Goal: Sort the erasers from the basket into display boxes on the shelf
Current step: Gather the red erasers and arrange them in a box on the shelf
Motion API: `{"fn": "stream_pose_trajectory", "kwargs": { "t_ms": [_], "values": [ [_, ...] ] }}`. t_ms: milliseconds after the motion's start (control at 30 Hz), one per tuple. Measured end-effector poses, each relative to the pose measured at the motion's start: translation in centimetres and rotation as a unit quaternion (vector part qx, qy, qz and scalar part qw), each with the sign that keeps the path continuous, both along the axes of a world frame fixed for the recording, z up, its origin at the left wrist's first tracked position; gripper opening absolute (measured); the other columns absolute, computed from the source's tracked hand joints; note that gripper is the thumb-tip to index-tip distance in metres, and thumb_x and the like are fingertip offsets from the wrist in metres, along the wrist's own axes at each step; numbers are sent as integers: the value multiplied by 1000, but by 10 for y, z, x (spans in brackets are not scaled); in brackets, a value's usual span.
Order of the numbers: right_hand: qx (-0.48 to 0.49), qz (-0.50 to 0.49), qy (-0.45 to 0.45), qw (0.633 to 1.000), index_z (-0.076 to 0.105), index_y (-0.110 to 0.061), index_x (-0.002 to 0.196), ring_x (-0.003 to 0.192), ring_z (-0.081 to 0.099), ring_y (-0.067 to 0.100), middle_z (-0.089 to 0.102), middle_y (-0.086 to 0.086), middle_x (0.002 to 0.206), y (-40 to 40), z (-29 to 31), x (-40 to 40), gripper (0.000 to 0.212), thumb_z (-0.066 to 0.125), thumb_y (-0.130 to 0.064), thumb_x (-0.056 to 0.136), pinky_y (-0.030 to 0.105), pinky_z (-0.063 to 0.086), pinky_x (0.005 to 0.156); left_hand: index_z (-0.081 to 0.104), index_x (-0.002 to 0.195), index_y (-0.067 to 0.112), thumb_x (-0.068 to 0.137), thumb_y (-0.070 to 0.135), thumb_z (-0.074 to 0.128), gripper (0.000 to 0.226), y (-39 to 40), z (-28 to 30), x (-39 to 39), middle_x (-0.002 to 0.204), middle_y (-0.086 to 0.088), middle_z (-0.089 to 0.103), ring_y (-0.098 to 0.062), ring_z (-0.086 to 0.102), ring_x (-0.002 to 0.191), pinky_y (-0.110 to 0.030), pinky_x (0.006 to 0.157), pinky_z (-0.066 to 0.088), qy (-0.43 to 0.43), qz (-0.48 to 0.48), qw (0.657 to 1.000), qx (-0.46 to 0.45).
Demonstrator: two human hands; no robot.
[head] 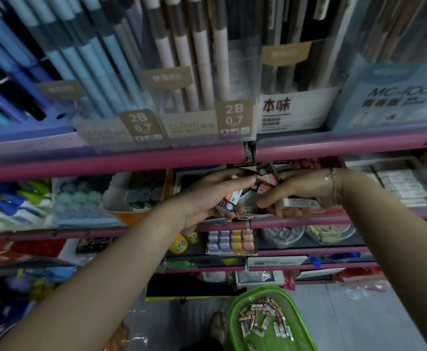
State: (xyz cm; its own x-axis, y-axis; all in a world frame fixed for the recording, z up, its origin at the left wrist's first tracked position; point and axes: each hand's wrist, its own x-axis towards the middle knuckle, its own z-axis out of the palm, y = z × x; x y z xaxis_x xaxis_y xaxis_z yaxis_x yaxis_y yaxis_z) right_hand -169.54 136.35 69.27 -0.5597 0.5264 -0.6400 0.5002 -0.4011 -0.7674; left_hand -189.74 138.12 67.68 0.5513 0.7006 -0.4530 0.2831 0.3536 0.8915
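— Which way did the eraser lie when we looked?

— The long white eraser (299, 203) lay almost level, its long axis running left to right. Our right hand (306, 191) gripped it, thumb curled over the near side and fingertips showing beneath it.

— And our left hand (215, 196)?

— It reached in beside the right, fingers stretched out over a cluster of small boxed erasers (254, 190). We could not tell whether it grasped any or only rested on them. Those small ones pointed every which way, some tilted upward.

— Where was all this?

— Inside a display box (182, 178) on a shelf (106, 164) with a pink front rail. Pencil packs marked 2B (141, 120) stood on the tier above. Down on the grey floor sat the green basket (235, 310), with more erasers scattered in it, well apart from our hands.
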Motion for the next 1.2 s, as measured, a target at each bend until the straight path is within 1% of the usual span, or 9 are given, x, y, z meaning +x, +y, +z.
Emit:
{"fn": "stream_pose_trajectory", "kwargs": {
  "t_ms": [200, 333, 400, 500, 633, 767, 833, 967, 1200],
  "values": [
    [42, -50, 33, 997, 73, -21, 73, 39, 44, 8, 55, -4, 49, -12, -10, -1, 29, 62, -46, 82, 19, 34, 40, 73, 87, 36, 86, 35, 67, 6, -11, -3, -1, 107, 9, 65, -10, 64, 58, -23, 51, 42, 34, 26, 999, 17],
    [82, -178, -3, 981, 69, -14, 69, 39, 40, 12, 50, 2, 47, -14, -16, 7, 39, 67, -53, 70, 20, 32, 40, 74, 80, 34, 85, 32, 69, 8, -11, 2, -5, 95, 9, 67, -10, 64, 54, -24, 49, 44, 41, 86, 995, 28],
    [125, -189, -38, 973, 68, -17, 62, 39, 40, 12, 49, 1, 46, -16, -15, 5, 34, 70, -49, 71, 21, 32, 41, 73, 82, 35, 86, 32, 67, 7, -11, 4, -6, 96, 10, 66, -8, 64, 52, -21, 46, 45, 57, 74, 994, 53],
    [171, -177, -41, 968, 72, -11, 76, 41, 41, 10, 52, 2, 53, -17, -13, -4, 34, 69, -45, 76, 18, 33, 41, 70, 94, 32, 89, 32, 65, 8, -12, 6, -2, 103, 11, 60, 2, 65, 58, -19, 49, 50, 84, 43, 990, 104],
    [170, -200, -7, 965, 70, -14, 74, 39, 41, 15, 55, 7, 51, -20, -14, -14, 21, 63, -30, 85, 23, 31, 44, 66, 100, 42, 89, 33, 63, 15, -14, 2, -1, 105, 10, 61, -8, 63, 88, -39, 81, 56, 70, 60, 985, 144],
    [143, -310, 30, 940, 62, -3, 84, 32, 43, 12, 53, 2, 43, -21, -24, -23, 13, 59, -15, 86, 19, 33, 35, 58, 123, 35, 86, 32, 67, 38, -16, -4, -3, 114, 1, 59, -16, 57, 108, -29, 98, 43, 48, 74, 984, 153],
    [128, -398, 25, 908, 61, -2, 76, 32, 43, 13, 51, 4, 42, -20, -28, -26, 16, 59, -15, 85, 18, 33, 34, 60, 119, 32, 85, 36, 68, 36, -16, -7, -5, 126, 1, 56, -17, 58, 109, -32, 92, 47, 86, 71, 984, 141],
    [119, -466, 50, 875, 63, 0, 69, 34, 44, 17, 50, 9, 42, -19, -30, -31, 21, 58, -14, 84, 18, 33, 35, 66, 97, 26, 87, 39, 66, 17, -19, -9, -7, 114, 1, 59, -16, 66, 78, -21, 55, 52, 77, 45, 994, 55],
    [129, -415, 9, 901, 66, -5, 76, 30, 45, 13, 53, 5, 40, -17, -20, -32, 22, 58, -22, 89, 15, 32, 32, 63, 110, 30, 87, 45, 63, 28, -12, -15, -5, 103, 16, 56, 9, 60, 65, -27, 65, 54, 133, 47, 987, 78]
  ]
}}
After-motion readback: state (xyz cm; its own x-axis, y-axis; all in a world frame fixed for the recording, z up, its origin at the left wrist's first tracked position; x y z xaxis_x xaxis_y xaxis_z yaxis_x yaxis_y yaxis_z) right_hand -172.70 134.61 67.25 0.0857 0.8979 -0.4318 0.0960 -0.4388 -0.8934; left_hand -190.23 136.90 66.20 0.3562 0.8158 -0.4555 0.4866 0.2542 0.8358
